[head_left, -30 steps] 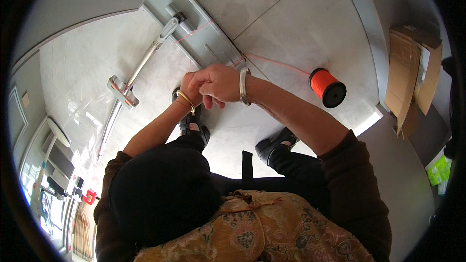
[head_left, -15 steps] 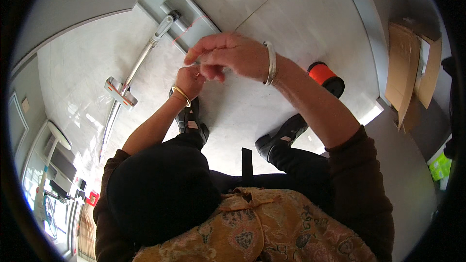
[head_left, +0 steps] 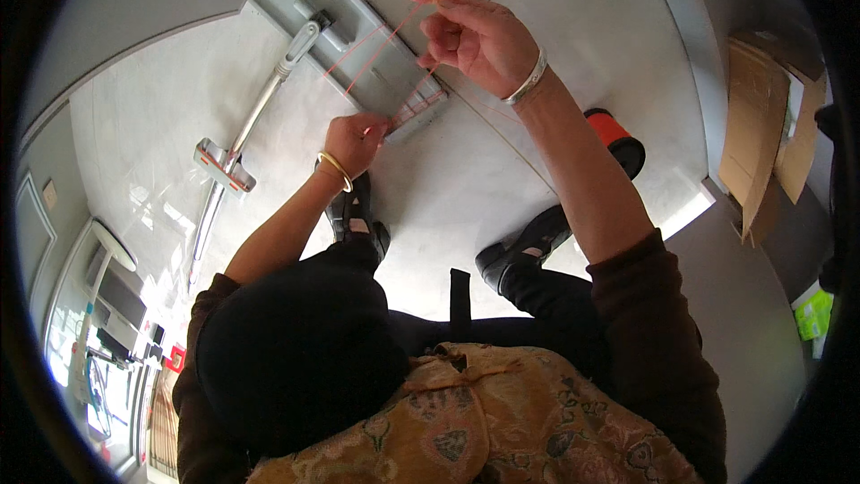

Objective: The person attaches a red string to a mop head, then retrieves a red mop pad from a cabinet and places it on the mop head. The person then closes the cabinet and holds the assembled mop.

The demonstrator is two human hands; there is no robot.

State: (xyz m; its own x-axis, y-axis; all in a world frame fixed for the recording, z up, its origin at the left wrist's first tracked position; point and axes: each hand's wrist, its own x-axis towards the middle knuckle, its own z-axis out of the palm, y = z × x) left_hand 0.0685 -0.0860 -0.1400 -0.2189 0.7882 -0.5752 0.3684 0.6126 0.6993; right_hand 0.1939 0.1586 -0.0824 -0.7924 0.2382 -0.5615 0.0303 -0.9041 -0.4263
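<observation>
Thin red string [head_left: 381, 52] runs in several strands between my hands and over the grey flat mop head [head_left: 354, 13]. My left hand [head_left: 356, 141], wearing a gold-coloured bangle, is pinched on the string beside the near end of the mop head. Farther out and to the right, my right hand [head_left: 479, 40], with a silver-coloured bangle, has its index finger stretched out and the others curled. String passes at its fingertips, drawn taut toward the left hand. The mop's metal pole [head_left: 260, 116] slants down to the left.
An orange-and-black spool [head_left: 616, 142] stands on the floor right of my right forearm. Torn cardboard [head_left: 752, 139] leans at the right wall. My black shoes [head_left: 524, 249] are on the pale floor. A grey panel [head_left: 152, 9] fills the upper left.
My right hand has moved up and right, away from the left hand, opening a gap with red strands stretched across it. The left hand stays nearly in place.
</observation>
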